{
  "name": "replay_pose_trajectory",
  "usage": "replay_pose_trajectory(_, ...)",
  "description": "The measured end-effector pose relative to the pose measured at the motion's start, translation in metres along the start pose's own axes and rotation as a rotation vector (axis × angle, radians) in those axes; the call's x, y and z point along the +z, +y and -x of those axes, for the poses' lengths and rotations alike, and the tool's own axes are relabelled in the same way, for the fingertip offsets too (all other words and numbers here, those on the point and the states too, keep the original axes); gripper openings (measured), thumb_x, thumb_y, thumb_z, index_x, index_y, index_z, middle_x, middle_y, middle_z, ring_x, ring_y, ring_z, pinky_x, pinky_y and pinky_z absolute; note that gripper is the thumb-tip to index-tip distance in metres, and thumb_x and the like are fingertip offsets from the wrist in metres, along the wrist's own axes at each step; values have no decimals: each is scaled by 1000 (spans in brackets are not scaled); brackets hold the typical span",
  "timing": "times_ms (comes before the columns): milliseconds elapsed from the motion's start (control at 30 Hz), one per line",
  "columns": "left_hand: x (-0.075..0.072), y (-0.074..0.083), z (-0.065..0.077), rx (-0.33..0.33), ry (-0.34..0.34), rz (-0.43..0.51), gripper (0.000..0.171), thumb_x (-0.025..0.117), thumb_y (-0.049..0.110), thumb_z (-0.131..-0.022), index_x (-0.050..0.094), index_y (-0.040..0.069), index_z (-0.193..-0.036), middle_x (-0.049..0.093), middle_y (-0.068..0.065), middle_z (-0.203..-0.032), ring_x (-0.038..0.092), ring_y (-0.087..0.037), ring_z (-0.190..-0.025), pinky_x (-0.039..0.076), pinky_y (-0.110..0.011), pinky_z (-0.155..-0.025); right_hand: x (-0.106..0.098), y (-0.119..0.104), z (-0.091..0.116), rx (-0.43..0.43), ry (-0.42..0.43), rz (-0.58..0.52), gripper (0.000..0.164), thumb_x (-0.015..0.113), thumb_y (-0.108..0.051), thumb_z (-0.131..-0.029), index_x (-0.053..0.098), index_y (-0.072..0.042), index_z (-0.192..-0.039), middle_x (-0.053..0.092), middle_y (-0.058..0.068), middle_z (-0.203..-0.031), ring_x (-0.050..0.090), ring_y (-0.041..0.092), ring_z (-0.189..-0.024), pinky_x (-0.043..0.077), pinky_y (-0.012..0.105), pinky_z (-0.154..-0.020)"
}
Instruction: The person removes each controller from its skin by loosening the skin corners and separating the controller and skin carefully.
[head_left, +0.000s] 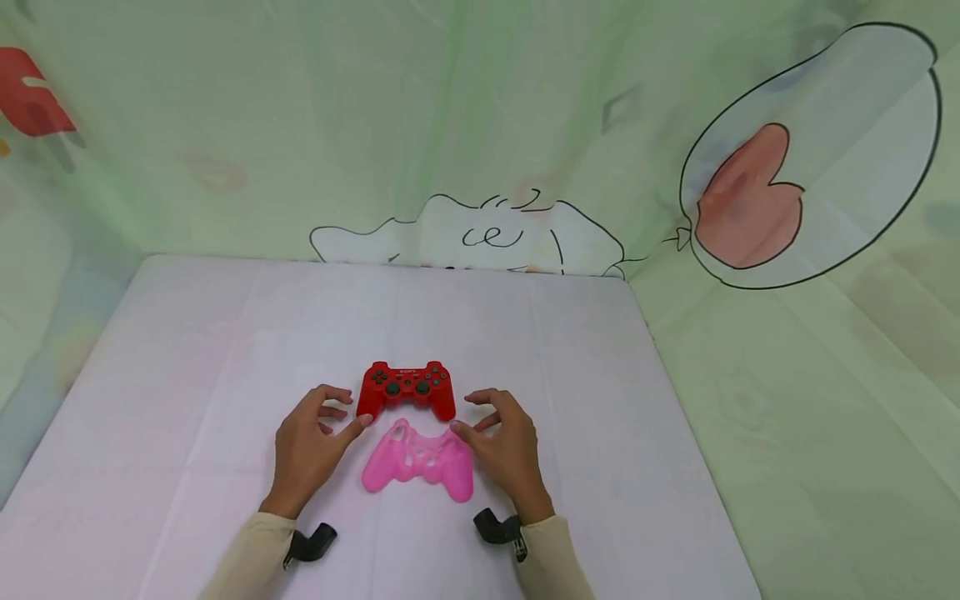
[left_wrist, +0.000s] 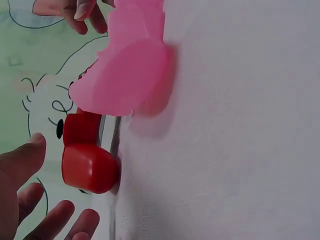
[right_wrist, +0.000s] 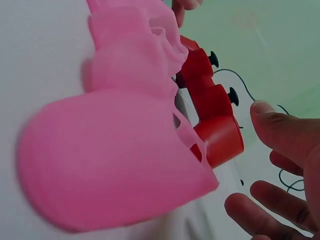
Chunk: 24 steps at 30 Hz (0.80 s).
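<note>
A red game controller [head_left: 406, 377] lies on the white table, its sticks and buttons facing up. In front of it, nearer the person, lies a pink silicone controller cover [head_left: 381, 468] with cut-outs in its middle. My left hand [head_left: 306, 446] is beside the controller's left grip, thumb and fingers apart. On the other side, my right hand [head_left: 512, 443] is spread around the right grip, its thumb by the cover's upper right. Both wrist views show a gap between the fingers and the red controller [right_wrist: 220, 137], with nothing held.
A white cloth covers the table [head_left: 600, 375]. Light green fabric walls [head_left: 300, 125] with cartoon drawings stand behind and to the sides. Black camera mounts [head_left: 313, 543] stick out from both wrists, near the front of the table.
</note>
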<state>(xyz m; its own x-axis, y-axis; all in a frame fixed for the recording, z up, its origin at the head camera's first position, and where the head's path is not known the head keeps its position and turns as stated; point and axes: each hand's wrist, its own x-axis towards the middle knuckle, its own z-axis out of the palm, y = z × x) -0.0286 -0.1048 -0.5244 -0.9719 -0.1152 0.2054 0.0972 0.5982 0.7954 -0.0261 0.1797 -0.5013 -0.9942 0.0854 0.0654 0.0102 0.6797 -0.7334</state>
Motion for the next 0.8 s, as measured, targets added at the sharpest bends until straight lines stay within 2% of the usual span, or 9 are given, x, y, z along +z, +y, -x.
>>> replay_pose_trajectory(167,7,-2,-14,-18,-59,19,48,92,39,-83,66,21,-120,76,2,-111,77,-17,-94,58,-29,-75,9,-2,-19,-64,-82,15,58,92,-31,-84,67,-31,-136,70,2,-128,72,12,-86,54,38,-83)
replay_pose_trajectory(267,12,-3,-19,-34,-91,37,47,92,36,-84,65,22,-120,77,0,-112,76,-18,-92,57,-29,-75,13,-4,-27,-94,-143,23,64,91,-28,-86,63,-32,-143,72,4,-129,72,14,-87,55,36,-81)
replay_pose_trajectory(367,17,-4,-22,-39,-100,52,45,92,33,-85,65,23,-119,78,-2,-110,75,-18,-88,58,-28,-75,16,-7,-33,-88,-186,39,64,88,-25,-89,60,-34,-146,74,3,-127,71,13,-85,55,31,-75)
replay_pose_trajectory(600,18,-7,-27,-44,-61,88,39,90,28,-87,66,22,-117,78,-2,-108,76,-18,-85,57,-25,-72,22,-11,-43,-85,-187,69,58,85,-19,-92,61,-32,-143,77,3,-118,67,11,-78,55,27,-67)
replay_pose_trajectory(800,9,-11,-33,-51,-9,90,38,91,25,-87,68,20,-117,78,-3,-110,75,-21,-87,54,-23,-69,31,-24,-52,-100,-191,85,59,85,-22,-92,61,-35,-144,76,1,-120,66,9,-78,54,26,-70)
